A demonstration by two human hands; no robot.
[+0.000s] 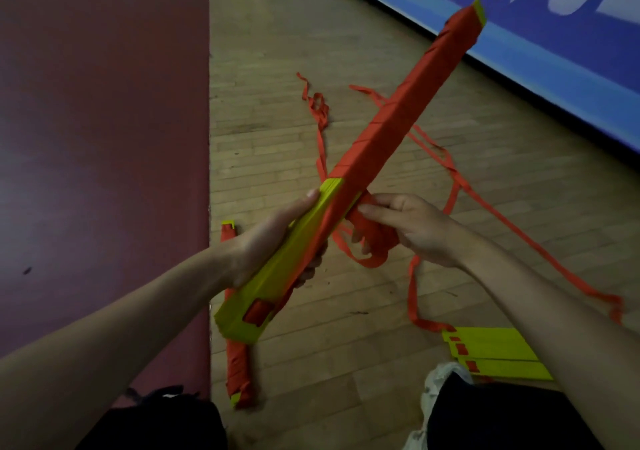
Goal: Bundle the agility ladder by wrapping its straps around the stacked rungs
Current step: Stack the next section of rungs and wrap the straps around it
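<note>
The left hand [263, 241] grips the bare yellow end of the stack [353, 186], fingers closed around it, so the bundle stays rigid and tilted up off the floor [277, 120] while the strap goes on. The right hand [412, 227], just beside the stack where the orange winding ends, pinches the strap [374, 241] with closed fingers, likely to keep tension for the next turn. More than half the stack, from that point to its far end, is already covered. Loose strap trails from the stack across the floor. One finished bundle [237, 373] lies under the stack's near end, and one unwrapped pile of rungs [498, 352] lies right of it. That makes three ladders.
</note>
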